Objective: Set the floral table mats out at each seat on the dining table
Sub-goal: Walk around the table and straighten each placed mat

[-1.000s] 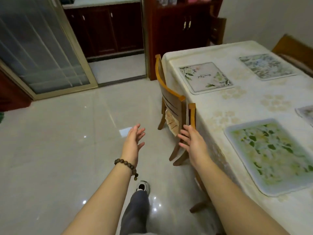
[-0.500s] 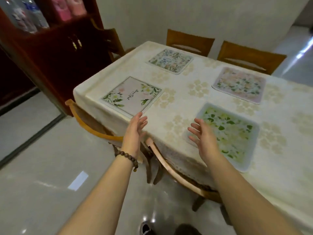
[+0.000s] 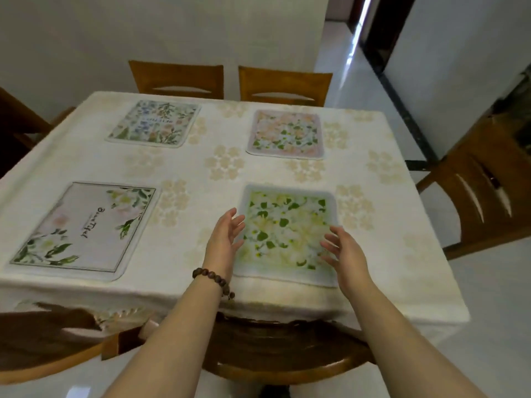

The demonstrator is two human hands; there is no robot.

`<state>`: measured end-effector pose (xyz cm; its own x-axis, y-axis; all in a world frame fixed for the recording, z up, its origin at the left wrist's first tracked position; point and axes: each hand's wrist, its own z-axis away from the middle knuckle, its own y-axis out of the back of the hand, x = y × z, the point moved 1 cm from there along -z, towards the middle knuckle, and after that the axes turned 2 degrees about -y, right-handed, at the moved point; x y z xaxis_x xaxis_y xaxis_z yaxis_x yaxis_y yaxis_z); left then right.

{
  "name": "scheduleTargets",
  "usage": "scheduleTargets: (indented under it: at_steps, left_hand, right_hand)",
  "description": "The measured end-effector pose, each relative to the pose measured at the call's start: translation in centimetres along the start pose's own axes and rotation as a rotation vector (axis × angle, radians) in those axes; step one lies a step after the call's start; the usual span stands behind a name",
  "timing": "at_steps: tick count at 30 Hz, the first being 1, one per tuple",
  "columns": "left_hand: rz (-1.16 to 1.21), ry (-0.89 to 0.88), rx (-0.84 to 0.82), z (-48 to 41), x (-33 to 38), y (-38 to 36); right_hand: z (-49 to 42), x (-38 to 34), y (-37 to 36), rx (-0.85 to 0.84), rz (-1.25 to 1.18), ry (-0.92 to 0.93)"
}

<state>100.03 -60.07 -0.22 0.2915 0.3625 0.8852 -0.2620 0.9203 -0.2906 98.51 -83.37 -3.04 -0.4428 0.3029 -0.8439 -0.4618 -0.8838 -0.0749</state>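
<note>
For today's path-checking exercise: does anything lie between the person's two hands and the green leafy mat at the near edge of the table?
Nothing visible does. The left hand and right hand hover open at either side of the green leafy mat, with only bare tablecloth around it.

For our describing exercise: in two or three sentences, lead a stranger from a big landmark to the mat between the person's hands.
Start at the dining table with the cream flower-patterned cloth, which holds four floral mats in two rows. In the near row, take the right-hand one: the square green-leaf mat with a pale border, between the open left hand and right hand. Only it is covered in green leaves and yellow blooms.
</note>
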Motion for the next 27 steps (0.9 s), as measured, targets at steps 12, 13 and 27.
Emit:
scheduleTargets:
  at_steps: [12, 13, 27]
  left_hand:
    - [-0.155, 0.072, 0.062, -6.3, -1.5, -0.6]
    - [-0.191, 0.081, 0.056, -6.7, -1.8, -0.4]
    - [-0.445, 0.158, 0.01, -8.4, -5.0, 2.7]
  right_hand:
    - [-5.5, 0.7, 2.6, 0.093, 0.064, -0.063]
    - [-5.7, 1.0, 2.8, 0.113, 0.087, -0.063]
    - [-6.8, 3.9, 4.1, 0.078, 0.35, -0.106]
